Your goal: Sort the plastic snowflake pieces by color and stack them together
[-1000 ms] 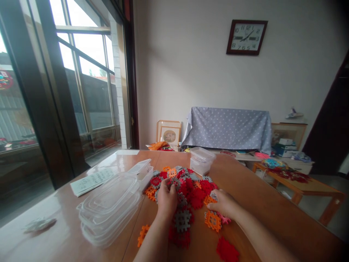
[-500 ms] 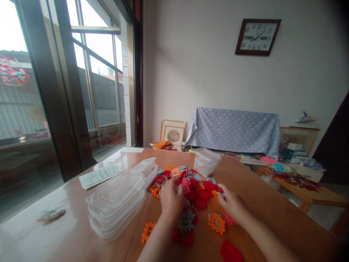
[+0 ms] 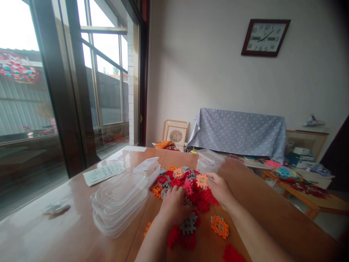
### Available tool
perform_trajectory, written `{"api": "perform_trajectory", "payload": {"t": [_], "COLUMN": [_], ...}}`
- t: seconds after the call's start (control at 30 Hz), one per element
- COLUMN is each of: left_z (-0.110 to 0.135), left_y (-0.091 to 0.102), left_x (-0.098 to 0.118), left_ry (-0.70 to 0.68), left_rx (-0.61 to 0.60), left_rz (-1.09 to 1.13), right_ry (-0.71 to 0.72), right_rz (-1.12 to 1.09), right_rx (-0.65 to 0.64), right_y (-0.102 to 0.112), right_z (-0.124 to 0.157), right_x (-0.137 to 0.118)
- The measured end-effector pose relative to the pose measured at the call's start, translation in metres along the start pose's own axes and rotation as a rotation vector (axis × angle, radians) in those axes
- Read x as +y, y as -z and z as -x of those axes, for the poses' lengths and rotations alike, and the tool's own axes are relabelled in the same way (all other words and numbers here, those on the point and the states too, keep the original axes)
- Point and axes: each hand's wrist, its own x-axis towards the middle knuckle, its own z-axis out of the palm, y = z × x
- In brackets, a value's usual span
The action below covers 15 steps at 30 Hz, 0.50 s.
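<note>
My right hand [image 3: 220,189] pinches an orange square interlocking toy block [image 3: 202,181] between thumb and fingers, held up over the right side of a pile. The pile is a heap of red, grey and orange notched plastic blocks [image 3: 203,204] in the middle of the table. My left hand [image 3: 176,203] is down on the near left part of the heap, its fingers curled and their tips hidden, so what they hold cannot be made out. Just below that hand lies a grey block [image 3: 189,223]. Another orange block [image 3: 219,226] lies apart, nearer me.
Stacked clear plastic lids [image 3: 120,200] lie left of the heap. Behind them stands an open clear box [image 3: 149,173]. A second clear container [image 3: 209,162] is at the back right. Paper sheets [image 3: 103,173] and a small crumpled packet [image 3: 56,207] lie on the table's left.
My right hand has moved up and left, raising the orange block over the heap. My left hand has drawn slightly nearer and curled more. The view has turned a little left.
</note>
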Motion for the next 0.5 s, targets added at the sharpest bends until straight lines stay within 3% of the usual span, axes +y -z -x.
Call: {"api": "perform_trajectory", "payload": {"t": [0.13, 0.23, 0.33, 0.43, 0.5], "left_z": [-0.006, -0.010, -0.011, -0.011, -0.011], "left_y": [-0.006, -0.007, -0.005, -0.004, -0.004], "left_x": [-0.010, -0.016, -0.019, -0.016, -0.010], "left_ry": [0.026, 0.128, 0.215, 0.238, 0.190], "left_rx": [0.103, 0.160, 0.224, 0.306, 0.335], "left_rz": [-0.022, 0.005, -0.019, -0.098, -0.103], "right_ry": [0.010, 0.017, 0.042, 0.046, 0.051], "right_rz": [-0.053, -0.058, -0.035, 0.002, 0.092], "right_rx": [-0.070, -0.124, -0.125, -0.141, -0.279], "right_y": [-0.039, -0.049, -0.038, -0.010, 0.014], "right_z": [-0.008, -0.009, -0.004, 0.012, 0.029], "right_x": [-0.030, -0.040, -0.039, -0.029, -0.019]}}
